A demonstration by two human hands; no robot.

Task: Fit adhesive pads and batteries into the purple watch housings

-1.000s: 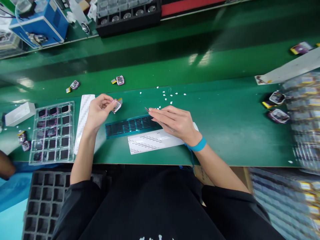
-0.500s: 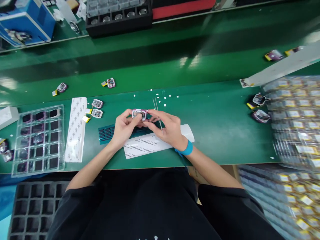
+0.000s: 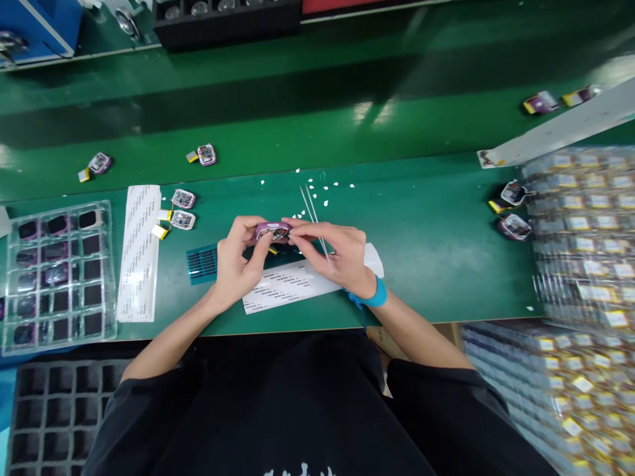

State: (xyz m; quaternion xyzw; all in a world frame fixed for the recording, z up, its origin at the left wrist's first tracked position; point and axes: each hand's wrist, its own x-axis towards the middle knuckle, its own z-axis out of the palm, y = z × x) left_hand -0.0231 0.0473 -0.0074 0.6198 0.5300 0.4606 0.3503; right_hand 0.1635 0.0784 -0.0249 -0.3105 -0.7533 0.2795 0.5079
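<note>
My left hand [image 3: 241, 256] grips a small purple smartwatch case [image 3: 272, 227], its thumb at the open side where circuit parts show. The fingertips of my right hand [image 3: 342, 254] pinch the right end of the case. A pair of tweezers [image 3: 313, 215] is tucked in that same hand, tips pointing away from me. Below the hands lies a white printed adhesive sheet [image 3: 278, 285]. To its left, a teal slotted pad [image 3: 202, 263] is partly covered by my left hand. Small white bits [image 3: 326, 203] are scattered beyond the tweezers.
Several open watch cases with yellow batteries lie about, such as this case [image 3: 183, 220]. On the left are another white sheet [image 3: 139, 254] and a clear tray of watch parts [image 3: 112, 291]. Stacked clear trays [image 3: 585, 238] stand at the right, beside a white post [image 3: 555, 129].
The watch case has tipped, so more of its purple side shows. The tweezers lean slightly more to the left at the tips. The whole view has shifted a little.
</note>
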